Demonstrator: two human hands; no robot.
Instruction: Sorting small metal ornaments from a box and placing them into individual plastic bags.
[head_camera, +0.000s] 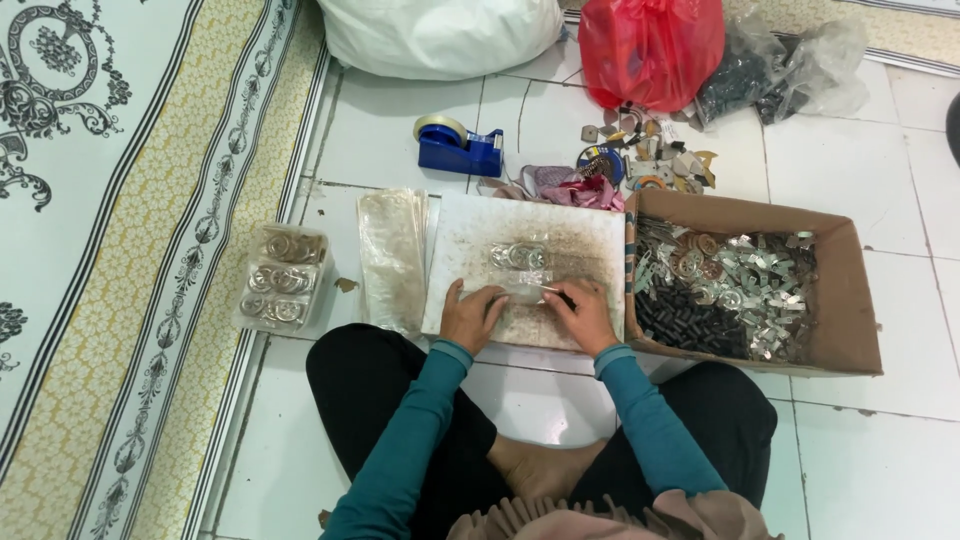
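I sit cross-legged on a white tiled floor with a stained white board (580, 230) in front of me. My left hand (470, 315) and my right hand (583, 315) both pinch a small clear plastic bag (520, 287) lying on the board. My right hand also holds a thin dark tool pointing at the bag. Just beyond the bag, several round metal rings (518, 256) lie on the board.
A cardboard box (845, 300) of shiny metal parts and dark pieces stands at my right. Left of the board lie a stack of clear bags (390, 255) and filled ring packets (282, 278). Further off are a blue tape dispenser (458, 147), a red bag (650, 50), a white sack (440, 35), and a patterned mat (120, 250) at the left.
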